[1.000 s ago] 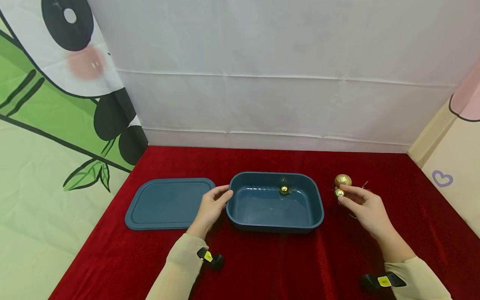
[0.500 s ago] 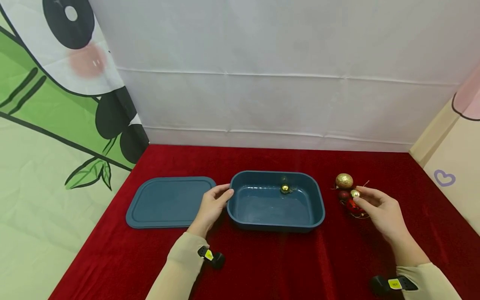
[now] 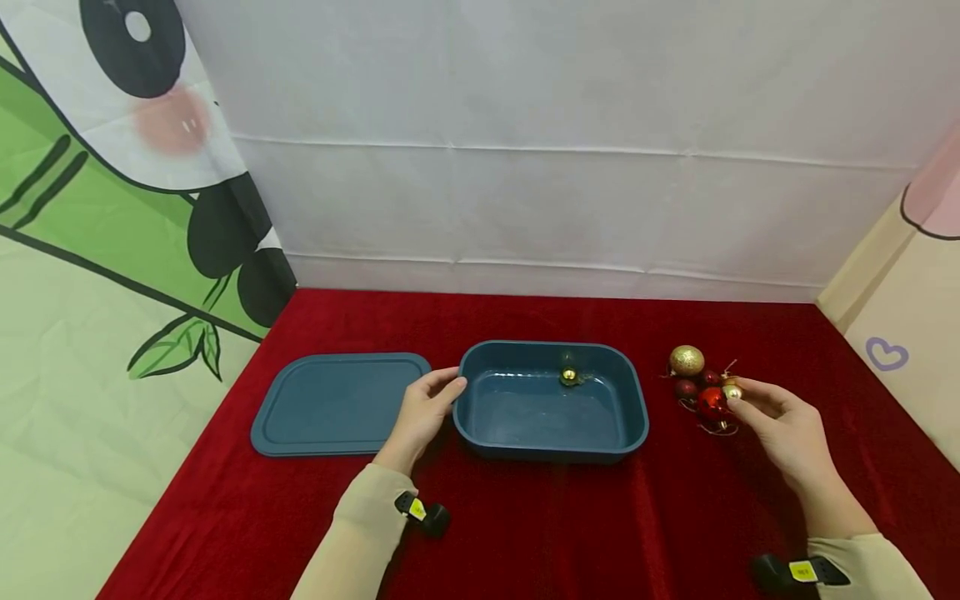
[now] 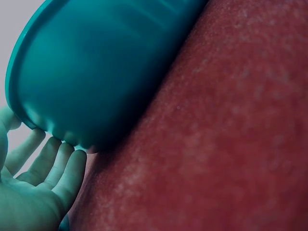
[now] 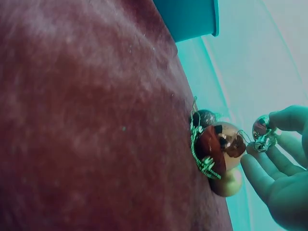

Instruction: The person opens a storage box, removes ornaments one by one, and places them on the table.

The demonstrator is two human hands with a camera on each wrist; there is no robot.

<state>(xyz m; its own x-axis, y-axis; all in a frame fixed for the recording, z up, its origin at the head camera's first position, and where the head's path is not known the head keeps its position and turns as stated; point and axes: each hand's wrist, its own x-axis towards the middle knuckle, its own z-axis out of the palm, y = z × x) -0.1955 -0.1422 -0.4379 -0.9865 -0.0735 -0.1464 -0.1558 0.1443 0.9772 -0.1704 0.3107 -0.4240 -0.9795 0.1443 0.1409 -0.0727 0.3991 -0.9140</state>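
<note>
On the red cloth stands a blue rectangular storage box (image 3: 551,417) with rounded corners. My left hand (image 3: 422,412) holds its left end; the left wrist view has the thumb at the rim and fingertips against the outer wall (image 4: 91,82). Inside the box, towards the back, lies a small shiny gold bauble (image 3: 569,377). My right hand (image 3: 783,429) pinches another small gold bauble (image 3: 732,392) between thumb and fingers, just above a cluster of baubles. That cluster has a shiny red bauble (image 3: 711,403), a dark red bauble (image 3: 686,389) and a larger glittery gold bauble (image 3: 686,361).
The box's flat blue lid (image 3: 337,408) lies left of the box. Thin hanging strings (image 3: 718,429) trail from the baubles on the right. A white cloth wall (image 3: 555,208) rises behind the table, and a printed panel (image 3: 127,275) stands at the left.
My right hand has shifted right and slightly down with the small gold bauble, bringing the red baubles into sight. The left hand and the box have stayed put.
</note>
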